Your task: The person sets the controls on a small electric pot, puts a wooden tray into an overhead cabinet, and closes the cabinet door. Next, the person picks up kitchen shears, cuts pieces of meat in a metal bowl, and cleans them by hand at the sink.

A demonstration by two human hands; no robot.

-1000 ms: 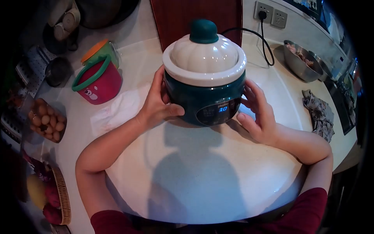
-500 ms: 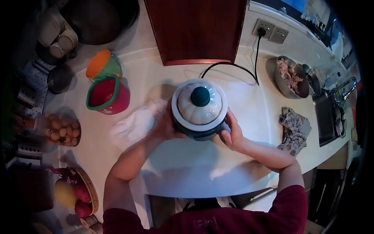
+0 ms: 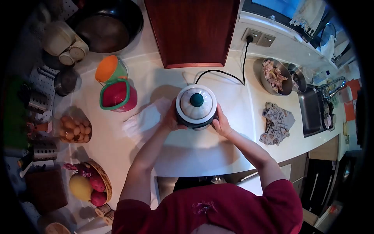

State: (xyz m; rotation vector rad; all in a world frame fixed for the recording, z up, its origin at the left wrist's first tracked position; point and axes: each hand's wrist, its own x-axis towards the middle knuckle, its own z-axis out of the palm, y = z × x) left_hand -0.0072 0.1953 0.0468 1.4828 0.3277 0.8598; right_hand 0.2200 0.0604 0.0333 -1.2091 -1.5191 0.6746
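Observation:
An electric stew pot [image 3: 194, 123] with a dark body, a white rim and a white ceramic lid [image 3: 191, 109] stands upright in front of me. The lid is seated on top, and its round knob is dark green. My left hand [image 3: 171, 118] wraps the pot's left side, its fingers partly hidden behind the body. On the opposite side my right hand [image 3: 221, 123] grips the pot, thumb toward me. A black power cord [image 3: 228, 75] runs from behind the pot to a wall socket [image 3: 251, 36]. Beside my left forearm lies a crumpled white cloth [image 3: 142, 119].
Left on the counter are a red bucket [image 3: 130, 102], a green-orange bucket [image 3: 120, 70], a container of eggs [image 3: 74, 130] and a fruit basket [image 3: 104, 180]. Right are a metal bowl of raw meat [image 3: 286, 87], a patterned cloth [image 3: 277, 123] and a sink [image 3: 311, 107]. A dark red board [image 3: 191, 33] stands behind.
The pot now appears smaller and farther from my head, with both hands still at its sides. My view has shifted, showing more of my shirt and the wok.

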